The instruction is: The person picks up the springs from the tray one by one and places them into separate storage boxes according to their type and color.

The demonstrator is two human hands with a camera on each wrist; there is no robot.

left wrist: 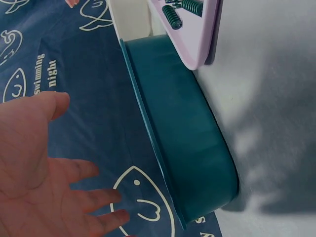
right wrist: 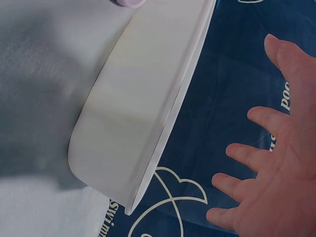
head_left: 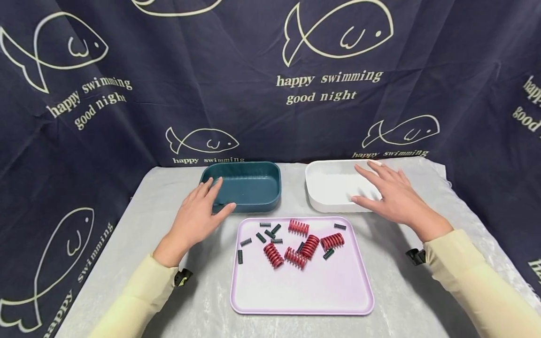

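Fingers spread, my left hand [head_left: 197, 218] hovers over the near left corner of a teal rectangular bin [head_left: 253, 206]. In the left wrist view, a gap shows between that hand [left wrist: 44, 168] and the bin's rim [left wrist: 148, 123]. My right hand [head_left: 393, 197] is likewise spread, above the right part of a white bin [head_left: 321, 185]. The right wrist view shows its palm [right wrist: 286, 182] with nothing in it, apart from the white wall [right wrist: 123, 108]. Between my arms lies a pale purple tray [head_left: 302, 293] with several large red springs [head_left: 273, 256] and several small dark green springs [head_left: 240, 257].
A light grey cloth [head_left: 203, 300] covers the table under the tray and both bins. Behind the bins hangs a dark blue curtain [head_left: 262, 94] with fish drawings and lettering, which also runs down both sides. The bins stand side by side behind the tray.
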